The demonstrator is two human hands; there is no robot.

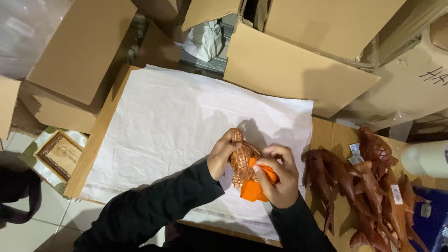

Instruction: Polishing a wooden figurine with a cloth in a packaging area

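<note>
Turtle carving (242, 161) sat gripped in my left hand (220, 157) for steadiness, while my right-hand fingers (273, 163) pinched the orange cloth (254, 189) against its shell.

A wooden table (100, 140) carries the work. A large sheet of crumpled white paper (177, 121) lies spread over most of it, running under both hands and out beyond the left hand (221, 156). Just past the right hand (277, 179), on the bare wood off the paper's edge, lies a cluster of dark brown carved wooden animals (368, 186), several with small tags.
</note>
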